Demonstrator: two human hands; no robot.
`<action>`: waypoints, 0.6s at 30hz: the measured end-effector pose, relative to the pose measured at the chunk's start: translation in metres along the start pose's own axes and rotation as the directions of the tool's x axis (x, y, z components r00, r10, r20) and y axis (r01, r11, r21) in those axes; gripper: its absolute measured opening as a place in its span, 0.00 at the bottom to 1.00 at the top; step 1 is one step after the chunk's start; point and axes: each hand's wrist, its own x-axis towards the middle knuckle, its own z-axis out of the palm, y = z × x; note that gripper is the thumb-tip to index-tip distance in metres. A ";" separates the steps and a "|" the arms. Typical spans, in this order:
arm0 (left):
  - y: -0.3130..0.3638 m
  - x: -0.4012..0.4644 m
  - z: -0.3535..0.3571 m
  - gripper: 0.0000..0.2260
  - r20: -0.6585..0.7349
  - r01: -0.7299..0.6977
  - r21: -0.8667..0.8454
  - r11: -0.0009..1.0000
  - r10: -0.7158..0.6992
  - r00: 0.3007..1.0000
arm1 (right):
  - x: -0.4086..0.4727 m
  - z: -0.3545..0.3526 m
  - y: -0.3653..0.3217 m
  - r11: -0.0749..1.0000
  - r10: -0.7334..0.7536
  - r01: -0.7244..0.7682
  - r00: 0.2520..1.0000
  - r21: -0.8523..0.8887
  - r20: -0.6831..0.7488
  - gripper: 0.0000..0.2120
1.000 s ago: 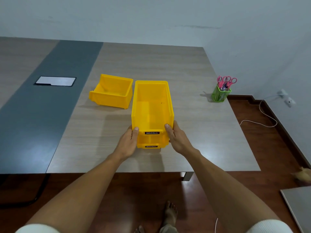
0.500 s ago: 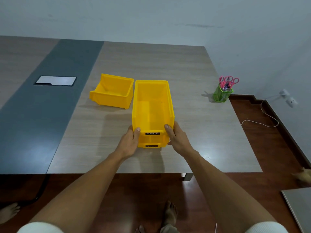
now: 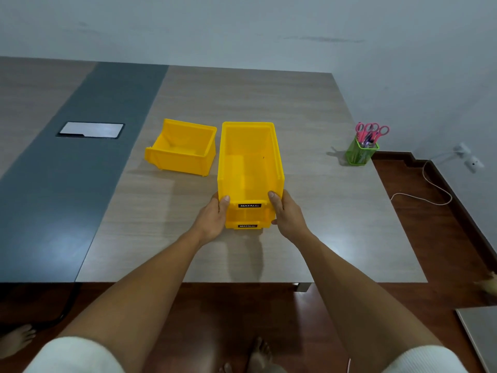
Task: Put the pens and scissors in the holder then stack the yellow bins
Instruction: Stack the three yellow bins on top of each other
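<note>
Both hands, left hand (image 3: 212, 218) and right hand (image 3: 287, 215), still clasp the stacked yellow plastic bins (image 3: 248, 168) near the table's (image 3: 309, 238) front edge; nothing shifts, probably seated; third yellow bin (image 3: 183, 148) remains.

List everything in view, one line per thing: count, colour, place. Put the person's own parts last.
stacked bins: two, yellow, one on the other, near middle of the table, held at the front
loose bin: one, yellow, left of the stack, on the table
pen holder: one, green mesh, right edge of the table
scissors: pink handles, exact count unclear, standing in the pen holder
pens: count unclear, in the pen holder
table: one, wood grain with a dark grey strip
cable hatch: one, silvery, set in the grey strip
white cable: one, on the floor at right
left hand: on the stack's left front
right hand: on the stack's right front
</note>
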 end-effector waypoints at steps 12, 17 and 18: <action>0.017 0.074 -0.004 0.22 -0.071 -0.009 -0.005 1.000 0.008 0.997 | 0.074 -0.016 -0.012 1.000 -0.011 0.011 1.000 0.010 0.009 0.19; 0.019 0.089 -0.004 0.21 -0.109 0.000 -0.002 1.000 0.000 0.994 | 0.094 -0.019 -0.012 0.999 -0.031 0.031 0.999 -0.017 0.013 0.24; 0.019 0.091 -0.004 0.21 -0.110 -0.011 -0.008 1.000 0.010 0.994 | 0.095 -0.020 -0.013 0.999 -0.034 0.034 0.999 -0.018 0.011 0.23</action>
